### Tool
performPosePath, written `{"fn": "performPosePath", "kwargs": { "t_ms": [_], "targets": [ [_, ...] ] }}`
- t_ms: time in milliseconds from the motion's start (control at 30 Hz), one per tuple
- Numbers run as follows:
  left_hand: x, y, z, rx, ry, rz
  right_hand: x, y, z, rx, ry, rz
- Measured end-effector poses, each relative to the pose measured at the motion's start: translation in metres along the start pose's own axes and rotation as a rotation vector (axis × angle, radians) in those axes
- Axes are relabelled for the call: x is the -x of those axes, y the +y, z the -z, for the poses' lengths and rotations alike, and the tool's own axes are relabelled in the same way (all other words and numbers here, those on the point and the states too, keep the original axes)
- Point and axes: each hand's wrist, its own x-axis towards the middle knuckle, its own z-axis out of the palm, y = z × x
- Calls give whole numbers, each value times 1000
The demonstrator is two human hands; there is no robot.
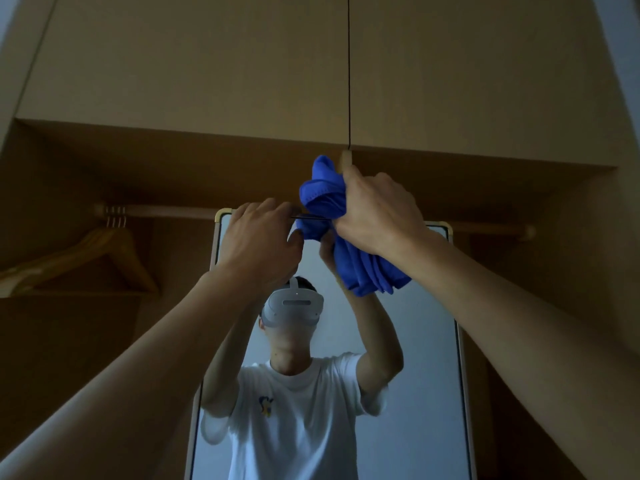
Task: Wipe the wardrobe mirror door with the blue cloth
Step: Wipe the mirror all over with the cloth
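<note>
Evidently the right hand grips the bunched blue cloth atop the mirror door, the left hand hooking its edge, likely steadying.

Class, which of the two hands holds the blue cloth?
The right hand, curled round the crumpled blue cloth; the left hand grips only the top edge of the gold-framed mirror door.

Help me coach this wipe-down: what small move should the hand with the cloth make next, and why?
Probably draw the right hand downward so the blue cloth sweeps the mirror door. The cloth sits bunched at the door's top edge, the left hand grips that edge beside it, and the glass below lies uncovered.
</note>
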Motion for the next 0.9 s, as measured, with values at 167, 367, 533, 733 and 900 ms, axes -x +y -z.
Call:
{"fn": "performPosePath", "kwargs": {
  "t_ms": [167,367,533,733,900],
  "targets": [
    [4,-20,11,-71,3,33,9,38,12,57,-22,-77],
    [13,-28,21,18,-51,103,18,85,23,148,-64,-222],
    [11,-26,23,87,-24,241,16,86,20,178,-74,-206],
    [13,-34,23,75,-43,195,0,39,6,95,-76,-132],
    [13,-40,21,130,-43,197,-15,-20,-11,9,-49,-36]
  ]
}}
